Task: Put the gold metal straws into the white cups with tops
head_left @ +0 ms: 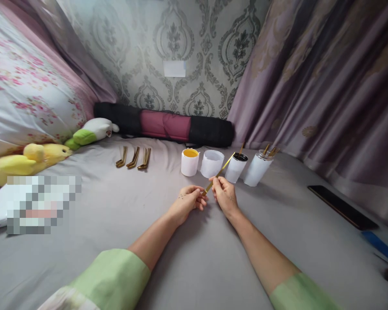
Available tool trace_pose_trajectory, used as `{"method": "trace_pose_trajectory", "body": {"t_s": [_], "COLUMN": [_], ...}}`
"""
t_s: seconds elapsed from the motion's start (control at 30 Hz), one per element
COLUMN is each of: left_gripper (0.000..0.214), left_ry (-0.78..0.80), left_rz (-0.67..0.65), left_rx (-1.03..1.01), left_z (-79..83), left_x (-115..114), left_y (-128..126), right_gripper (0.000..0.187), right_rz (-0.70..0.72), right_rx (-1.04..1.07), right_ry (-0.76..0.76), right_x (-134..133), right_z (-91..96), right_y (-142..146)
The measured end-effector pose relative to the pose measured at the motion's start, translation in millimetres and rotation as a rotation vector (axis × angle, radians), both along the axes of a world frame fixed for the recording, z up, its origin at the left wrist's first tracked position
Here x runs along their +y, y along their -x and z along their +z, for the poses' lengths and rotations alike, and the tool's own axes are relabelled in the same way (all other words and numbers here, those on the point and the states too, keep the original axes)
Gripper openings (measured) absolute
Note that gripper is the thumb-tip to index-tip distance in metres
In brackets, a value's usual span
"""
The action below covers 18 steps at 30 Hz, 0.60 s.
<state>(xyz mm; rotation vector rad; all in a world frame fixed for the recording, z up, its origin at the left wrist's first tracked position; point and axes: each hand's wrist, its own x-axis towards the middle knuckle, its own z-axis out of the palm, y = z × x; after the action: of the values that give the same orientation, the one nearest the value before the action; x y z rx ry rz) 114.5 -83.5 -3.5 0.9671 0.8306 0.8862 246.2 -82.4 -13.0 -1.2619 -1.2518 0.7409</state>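
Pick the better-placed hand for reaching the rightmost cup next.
Right, probably: the right hand is nearer the rightmost cup; the left hand is farther. Both touch the gold stick, so the left would have to hold it alone.

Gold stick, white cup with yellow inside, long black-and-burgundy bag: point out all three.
Gold stick [225, 165], head view: on its upper length.
White cup with yellow inside [190, 167], head view: on its outer front wall.
Black-and-burgundy bag [164, 125], head view: on its burgundy middle section.
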Motion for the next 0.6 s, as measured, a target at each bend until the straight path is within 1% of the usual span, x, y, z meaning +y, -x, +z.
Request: {"method": "trace_pose_trajectory", "body": {"t_s": [0.17, 0.33, 0.5, 0.6], "left_gripper": [0.009, 0.008, 0.007, 0.011], "left_ry": [0.095, 0.206, 0.279, 0.312], "left_rz": [-0.066, -0.116, -0.134, -0.147], "left_rx": [-0.100, -0.151, -0.193, -0.219], "left_z": [-0.1, 1.7, 1.9, 2.2], "left_x": [-1.1, -2.3, -2.2, -1.0], "left_y": [-1.1, -1.0, 0.3, 1.8], "right_gripper": [0.037, 0.037, 0.035, 0.037], "right_rz": [-0.012, -0.010, 0.004, 0.007], "right_rx": [-0.010, -0.009, 0.014, 0.030], "right_ry": [-0.009, -0.011, -0.019, -0.004], "right_x": [-0.2, -1.3, -2.7, -3.3], "right_z": [0.2, 0.8, 1.7, 2.7], "right_y": [0.0, -0.1, 0.6, 0.8]}}
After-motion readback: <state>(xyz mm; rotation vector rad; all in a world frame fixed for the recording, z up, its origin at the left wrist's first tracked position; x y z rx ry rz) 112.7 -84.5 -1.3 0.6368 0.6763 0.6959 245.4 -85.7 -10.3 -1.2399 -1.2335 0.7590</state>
